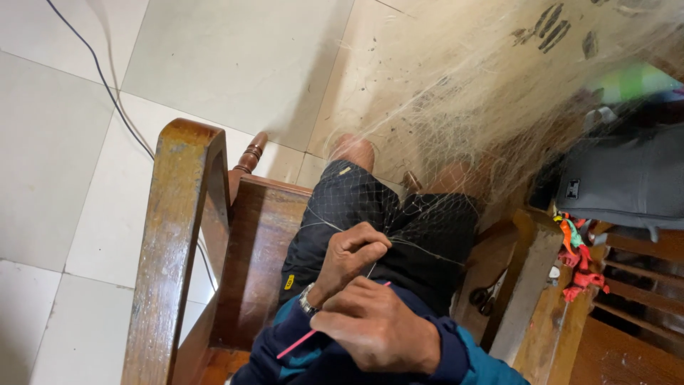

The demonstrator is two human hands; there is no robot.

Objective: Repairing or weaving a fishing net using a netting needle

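Observation:
I sit on a wooden chair (174, 235) with a fine, pale fishing net (456, 107) draped over my lap and dark shorts (427, 242). My left hand (353, 257), with a watch at the wrist, pinches a strand of the net over my thigh. Just below it, my right hand (377, 328) is closed around a thin pink netting needle (296, 344) that sticks out toward the lower left. The two hands almost touch. The fingertips of the right hand are hidden.
A white tiled floor (64, 142) with a dark cable (107, 85) lies to the left. A grey bag (627, 178) and orange-red cords (581, 260) rest on wooden furniture at the right. Scissors (484, 296) lie beside my thigh.

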